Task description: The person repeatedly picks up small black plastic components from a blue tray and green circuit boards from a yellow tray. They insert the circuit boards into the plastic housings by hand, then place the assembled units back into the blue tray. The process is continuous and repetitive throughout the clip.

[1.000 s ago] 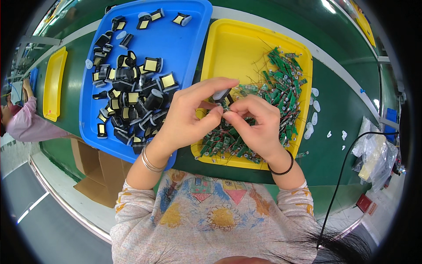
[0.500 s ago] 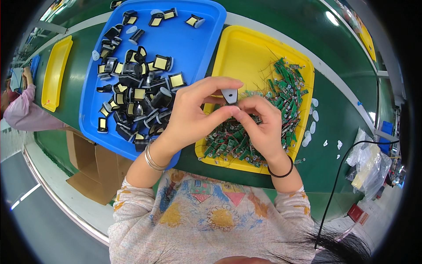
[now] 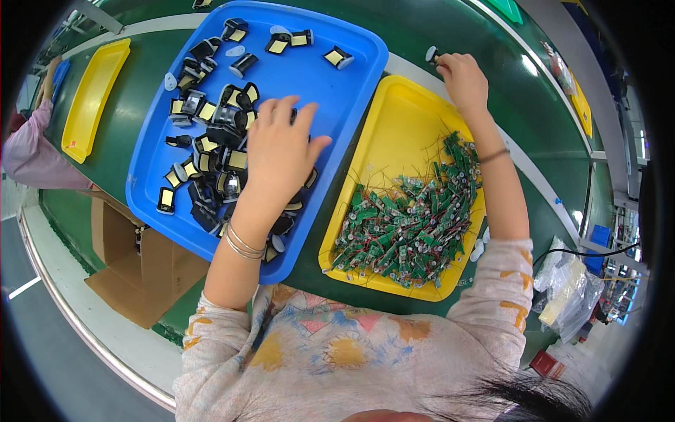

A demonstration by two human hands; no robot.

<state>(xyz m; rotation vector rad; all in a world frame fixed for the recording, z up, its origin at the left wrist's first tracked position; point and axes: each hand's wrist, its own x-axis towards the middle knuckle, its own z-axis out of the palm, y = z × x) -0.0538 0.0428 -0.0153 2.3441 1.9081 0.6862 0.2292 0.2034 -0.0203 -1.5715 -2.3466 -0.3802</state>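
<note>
My left hand (image 3: 281,155) hovers over the blue tray (image 3: 351,91), fingers spread and nothing visible in them. Below and around it lie many small black plastic housings (image 3: 184,141) with pale yellow squares, some with grey oval end caps. Beyond the yellow tray (image 3: 394,116), my right hand (image 3: 464,81) stretches to the far right with its fingers pinched on a black plastic housing with a grey cap (image 3: 432,54). The yellow tray carries a heap of small green circuit boards (image 3: 408,221) with thin wires. Part of the housing is hidden by my right fingers.
Grey oval pieces (image 3: 478,250) lie right of the yellow tray. Another yellow tray (image 3: 95,98) rests at the far left, near a co-worker's pink sleeve (image 3: 35,151). An open cardboard box (image 3: 165,271) stands below the table edge. A clear plastic bag (image 3: 569,288) and black cable are at right.
My hands have parted from together at the middle. The left has moved left over the blue tray and opened; the right has carried the capped housing to the far right.
</note>
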